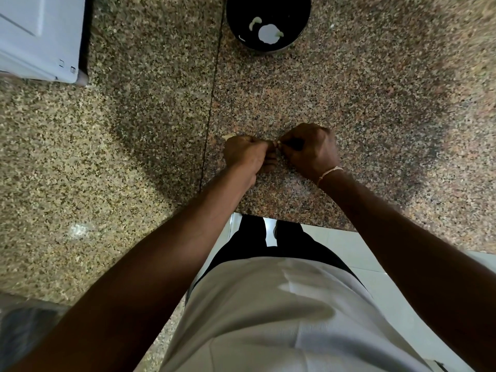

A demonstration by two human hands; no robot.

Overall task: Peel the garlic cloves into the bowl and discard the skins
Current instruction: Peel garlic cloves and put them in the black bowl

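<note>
Granite counter (375, 89) | both hands pinch garlic clove (277, 143) | bowl (233, 28) beyond

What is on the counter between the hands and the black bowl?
Nothing: in the head view, only bare speckled counter lies between the left hand, right hand and the black bowl.

Both forearms were bare, no sleeves in view. Right wrist carried a thin pale band (329, 172). Torso was covered by a white shirt (281, 318), loose and creased. Dark trousers (295, 242) showed below the shirt hem.
</note>
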